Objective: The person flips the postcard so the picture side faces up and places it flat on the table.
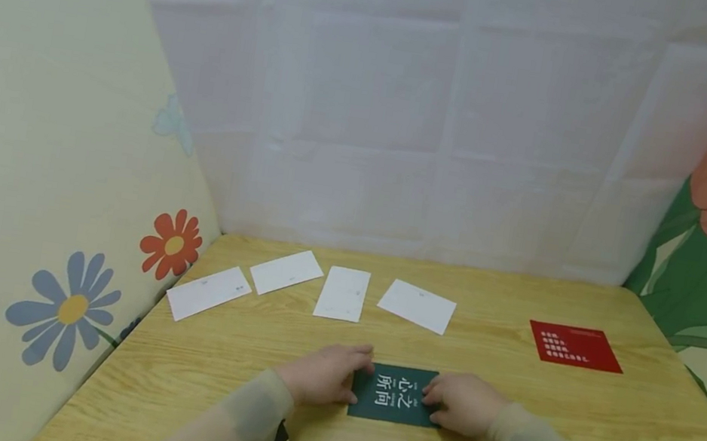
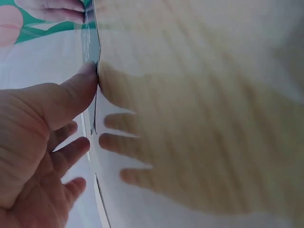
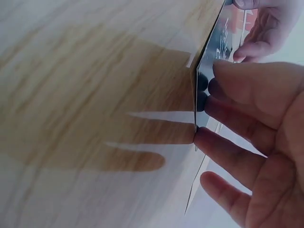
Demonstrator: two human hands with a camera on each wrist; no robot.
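Note:
A dark green card (image 1: 385, 393) with large white characters lies on the wooden table in front of me, its writing turned sideways. My left hand (image 1: 325, 374) touches its left end, the thumb at the near corner and the index finger at the far one. At the right end my right hand (image 1: 468, 405) rests its fingertips on the card. In the left wrist view the left thumb (image 2: 81, 88) meets the card's edge, with the other fingers loosely bent. The right wrist view shows the right hand (image 3: 266, 123) with spread, relaxed fingers, some tips on the card's glossy face.
Several white cards lie in a loose row farther back, among them one at the far left (image 1: 210, 293) and one behind the green card (image 1: 417, 306). A red card (image 1: 576, 347) with white writing lies at the right. A pale cloth (image 1: 366, 138) hangs behind the table.

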